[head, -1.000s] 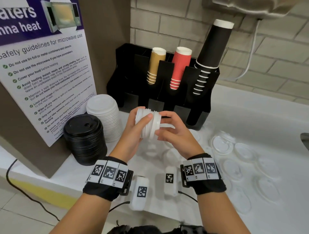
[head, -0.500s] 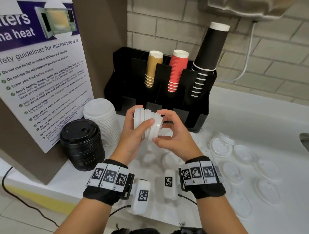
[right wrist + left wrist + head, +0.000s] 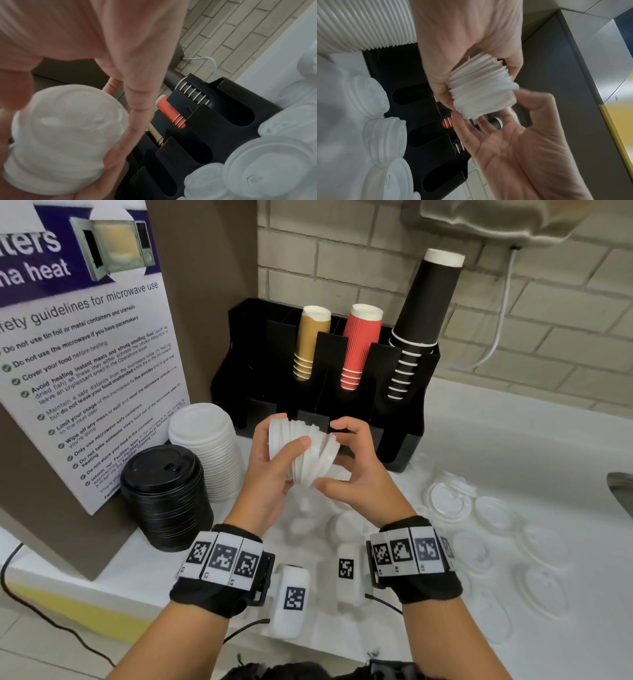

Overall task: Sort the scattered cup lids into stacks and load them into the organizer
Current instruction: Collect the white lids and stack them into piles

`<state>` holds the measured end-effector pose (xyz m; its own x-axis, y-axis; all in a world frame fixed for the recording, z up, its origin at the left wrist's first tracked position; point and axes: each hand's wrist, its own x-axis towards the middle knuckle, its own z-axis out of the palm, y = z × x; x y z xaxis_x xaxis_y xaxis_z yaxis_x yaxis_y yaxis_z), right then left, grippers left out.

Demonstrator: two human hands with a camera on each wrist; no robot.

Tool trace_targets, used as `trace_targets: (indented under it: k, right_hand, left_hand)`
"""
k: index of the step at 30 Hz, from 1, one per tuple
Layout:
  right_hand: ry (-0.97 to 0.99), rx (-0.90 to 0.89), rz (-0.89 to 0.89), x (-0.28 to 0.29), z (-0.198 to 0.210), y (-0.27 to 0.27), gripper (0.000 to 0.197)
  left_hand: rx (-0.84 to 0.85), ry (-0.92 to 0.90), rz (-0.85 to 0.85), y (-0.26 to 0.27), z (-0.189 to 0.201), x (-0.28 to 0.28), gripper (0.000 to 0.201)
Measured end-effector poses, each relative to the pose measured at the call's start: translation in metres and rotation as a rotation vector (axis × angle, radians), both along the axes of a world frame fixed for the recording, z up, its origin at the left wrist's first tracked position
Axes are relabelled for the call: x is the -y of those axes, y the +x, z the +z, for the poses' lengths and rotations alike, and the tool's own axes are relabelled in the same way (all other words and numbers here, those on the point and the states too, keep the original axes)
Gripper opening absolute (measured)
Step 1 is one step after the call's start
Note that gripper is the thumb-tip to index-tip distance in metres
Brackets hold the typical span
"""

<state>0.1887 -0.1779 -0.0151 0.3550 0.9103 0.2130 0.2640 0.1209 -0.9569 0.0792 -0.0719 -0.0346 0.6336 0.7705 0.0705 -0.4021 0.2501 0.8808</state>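
Cup stacks (image 3: 356,347) in organizer (image 3: 260,364): three; lid stacks (standing) (image 3: 205,453): two.

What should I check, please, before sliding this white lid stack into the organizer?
1. Grip: left hand and right hand both hold the lid stack - ok.
2. Lids nested flush: they fan apart and sit crooked - not ok.
3. Free slot: the organizer shows open front slots in the right wrist view - ok.
4. Slot fits this lid size - cannot tell.
5. Stack aimed at a slot: it lies sideways in front of the organizer - not ok.
6. Loose lids remain on the counter - not ok.
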Motion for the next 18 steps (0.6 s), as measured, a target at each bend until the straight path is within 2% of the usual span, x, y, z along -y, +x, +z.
trace_targets:
  k: [4, 7, 18]
  right_hand:
    - [0.041, 0.064, -0.047, -0.002, 0.0001, -0.0034, 0.058]
    - [0.03, 0.084, -0.051, -0.0001, 0.0024, -0.0009, 0.052]
    - [0.043, 0.125, -0.079, -0.0003, 0.0016, 0.003, 0.053]
  left_hand:
    - [-0.011, 0.015, -0.034, -0.0002, -0.0001, 0.0008, 0.051]
    - [-0.044, 0.021, -0.101, -0.0042, 0.0024, -0.0005, 0.06]
    - [-0.102, 0.06, -0.152, -0.0016, 0.0061, 0.0074, 0.057]
